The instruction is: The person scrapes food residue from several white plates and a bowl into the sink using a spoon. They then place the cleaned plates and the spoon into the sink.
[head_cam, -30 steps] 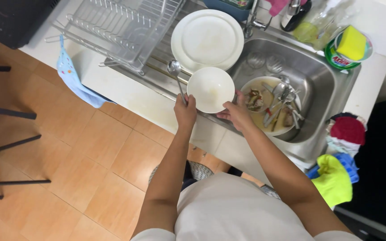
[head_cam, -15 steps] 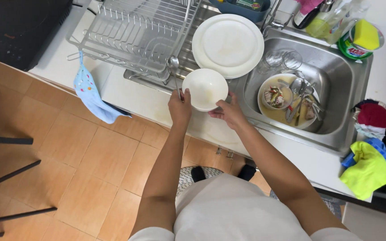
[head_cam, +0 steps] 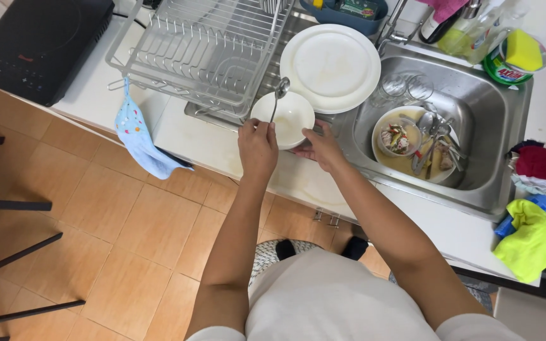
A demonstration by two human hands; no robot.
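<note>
Spoon [head_cam: 277,96] held upright in left hand [head_cam: 257,146], grip closed on lower handle, bowl end raised over far rim of small white bowl [head_cam: 284,117]. Right hand [head_cam: 321,149] closed on near right rim of same bowl, steadying it on white desk [head_cam: 188,129] between drying rack [head_cam: 206,47] and sink [head_cam: 507,136].

Progress, judged from present layout: bowl looks clean and empty, large white plate [head_cam: 331,65] likewise, resting just beyond it on drain tray. Rack wires bare in view, so nothing yet racked. Washing far from complete: soiled dish [head_cam: 406,158] in sink holding food scraps, smaller bowl and several utensils; two clear glasses [head_cam: 406,89] at far side of basin.

Surroundings: faucet and caddy at far edge, detergent tub with yellow sponge [head_cam: 516,53] at far right, heap of coloured cloths [head_cam: 534,218] on right end of desk, blue cloth [head_cam: 139,137] hanging off left front edge, black induction hob [head_cam: 36,41] far left.

Obstructions: large plate close against bowl's far side; sink crowded; rack open and within reach.
</note>
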